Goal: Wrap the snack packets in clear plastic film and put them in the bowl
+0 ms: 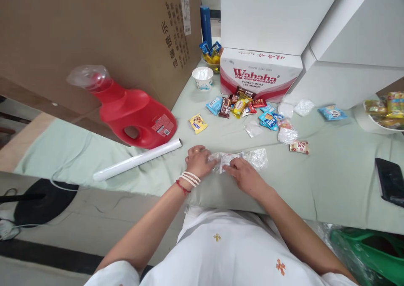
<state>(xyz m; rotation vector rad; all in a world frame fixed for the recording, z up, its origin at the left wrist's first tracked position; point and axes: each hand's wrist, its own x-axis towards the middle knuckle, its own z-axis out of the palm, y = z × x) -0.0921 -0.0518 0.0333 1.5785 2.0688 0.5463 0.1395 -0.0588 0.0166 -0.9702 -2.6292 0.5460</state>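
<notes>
A crinkled clear plastic wrapper [257, 158] with a white printed label [225, 156] lies flat on the cloth in front of me. My left hand [198, 160], with beads on the wrist, has its fingers curled at the wrapper's left end and its thumb and fingertips on the plastic. The fingers of my right hand [245, 174] are bent and closed over the labelled part. Beyond the hands lie a yellow snack packet [198, 123], brown cocoa packets [225, 107], blue packets [268, 120] and a cream-and-red packet [299, 147].
At left are a white tube [137, 160] and a red jug [142, 117] against a large cardboard box [126, 38]. A paper cup [202, 79] and a Wahaha carton [260, 73] stand behind. On the right are a snack bowl [366, 120] and a phone [389, 181].
</notes>
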